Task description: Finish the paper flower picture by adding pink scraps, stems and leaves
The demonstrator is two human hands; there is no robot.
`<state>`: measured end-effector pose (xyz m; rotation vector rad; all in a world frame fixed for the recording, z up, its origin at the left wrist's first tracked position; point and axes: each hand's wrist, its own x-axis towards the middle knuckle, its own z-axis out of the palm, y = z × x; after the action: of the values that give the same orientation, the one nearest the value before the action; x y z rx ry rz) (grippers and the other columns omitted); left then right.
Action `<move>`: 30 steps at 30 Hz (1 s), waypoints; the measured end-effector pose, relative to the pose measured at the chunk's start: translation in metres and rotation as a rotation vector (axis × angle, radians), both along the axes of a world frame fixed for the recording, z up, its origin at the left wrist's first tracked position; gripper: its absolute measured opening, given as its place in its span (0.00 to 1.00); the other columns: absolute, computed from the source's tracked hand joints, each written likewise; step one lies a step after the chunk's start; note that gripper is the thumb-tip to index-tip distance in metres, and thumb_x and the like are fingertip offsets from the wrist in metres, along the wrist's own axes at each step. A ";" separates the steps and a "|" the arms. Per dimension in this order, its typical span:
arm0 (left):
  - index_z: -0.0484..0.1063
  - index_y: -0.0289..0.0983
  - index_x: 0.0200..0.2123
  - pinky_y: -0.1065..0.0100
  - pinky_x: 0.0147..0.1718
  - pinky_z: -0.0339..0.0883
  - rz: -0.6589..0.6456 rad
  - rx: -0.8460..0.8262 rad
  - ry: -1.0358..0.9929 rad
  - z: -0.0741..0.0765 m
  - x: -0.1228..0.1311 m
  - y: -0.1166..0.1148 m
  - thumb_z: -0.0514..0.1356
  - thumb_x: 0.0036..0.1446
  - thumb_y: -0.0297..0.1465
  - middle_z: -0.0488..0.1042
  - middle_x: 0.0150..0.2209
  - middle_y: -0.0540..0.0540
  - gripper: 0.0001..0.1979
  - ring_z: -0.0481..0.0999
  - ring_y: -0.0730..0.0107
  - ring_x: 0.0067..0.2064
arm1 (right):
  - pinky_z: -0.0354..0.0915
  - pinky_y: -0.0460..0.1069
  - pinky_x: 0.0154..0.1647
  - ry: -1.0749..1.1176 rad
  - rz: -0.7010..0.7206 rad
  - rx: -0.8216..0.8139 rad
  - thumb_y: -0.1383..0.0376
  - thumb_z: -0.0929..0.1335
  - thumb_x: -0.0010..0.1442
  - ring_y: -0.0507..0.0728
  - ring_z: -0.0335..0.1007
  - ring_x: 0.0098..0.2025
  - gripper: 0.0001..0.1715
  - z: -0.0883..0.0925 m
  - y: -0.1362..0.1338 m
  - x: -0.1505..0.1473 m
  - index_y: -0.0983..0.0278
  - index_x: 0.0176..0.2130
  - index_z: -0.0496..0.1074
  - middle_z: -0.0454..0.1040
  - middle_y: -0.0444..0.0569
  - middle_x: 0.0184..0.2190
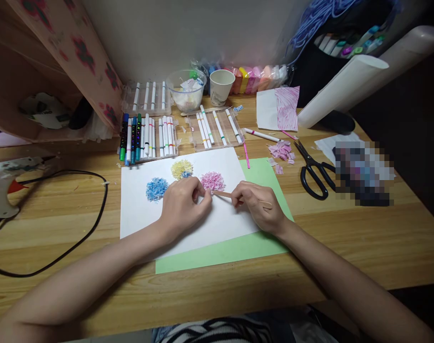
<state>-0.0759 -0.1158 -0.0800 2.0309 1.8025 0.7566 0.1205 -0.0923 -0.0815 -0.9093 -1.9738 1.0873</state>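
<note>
A right hand [258, 202] is closed around a thin wooden craft stick [223, 194], its far end just beside a pink cluster of paper scraps [213, 181] on a sheet of white paper [142, 224]. The left hand [183, 202], fingers bent, rests over the sheet, its thumb and forefinger near the stick's tip; whether they pinch anything cannot be told. A blue cluster of scraps [156, 189] lies beside the left hand, a yellow cluster [181, 168] above it. The white paper overlaps a green sheet [217, 255] on the wooden table [363, 247]. Beyond are a loose white marker [261, 135], clear cases of markers, a plastic tub [172, 93] of pale scraps and a paper cup [221, 88]. To the right, black-handled scissors [311, 161] lie near pink paper strips [281, 150]; at far left sits a glue gun [1, 190], its dark cord curving across the tabletop
</note>
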 end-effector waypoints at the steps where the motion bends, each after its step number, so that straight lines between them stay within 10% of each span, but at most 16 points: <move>1: 0.59 0.37 0.22 0.69 0.25 0.52 0.012 0.011 -0.008 0.001 -0.002 0.002 0.55 0.55 0.32 0.62 0.20 0.53 0.11 0.60 0.74 0.24 | 0.60 0.50 0.32 -0.005 -0.022 -0.024 0.56 0.54 0.68 0.53 0.65 0.27 0.27 0.002 0.001 -0.002 0.63 0.25 0.66 0.68 0.46 0.22; 18: 0.56 0.37 0.20 0.69 0.24 0.50 0.084 0.114 -0.073 -0.003 -0.012 0.012 0.52 0.54 0.30 0.58 0.19 0.53 0.12 0.57 0.75 0.22 | 0.62 0.47 0.25 -0.197 -0.179 -0.168 0.44 0.57 0.62 0.51 0.65 0.15 0.36 0.042 0.034 -0.061 0.64 0.16 0.66 0.65 0.44 0.10; 25: 0.54 0.38 0.19 0.69 0.25 0.49 0.030 0.139 -0.069 -0.004 -0.013 0.012 0.51 0.55 0.28 0.57 0.19 0.53 0.13 0.57 0.74 0.23 | 0.62 0.46 0.19 0.084 -0.232 -0.212 0.46 0.60 0.61 0.51 0.67 0.18 0.27 0.048 0.040 -0.005 0.63 0.24 0.68 0.71 0.46 0.16; 30: 0.52 0.38 0.19 0.69 0.25 0.49 -0.079 0.144 -0.055 -0.003 -0.013 0.013 0.50 0.56 0.28 0.56 0.19 0.53 0.14 0.56 0.73 0.23 | 0.69 0.51 0.36 0.069 -0.445 -0.019 0.50 0.60 0.63 0.58 0.74 0.40 0.18 0.039 0.056 0.054 0.60 0.36 0.69 0.77 0.51 0.39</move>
<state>-0.0886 -0.1023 -0.0834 2.1349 1.6712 0.9331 0.1745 -0.0360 -0.0429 -1.2308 -1.6013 0.8662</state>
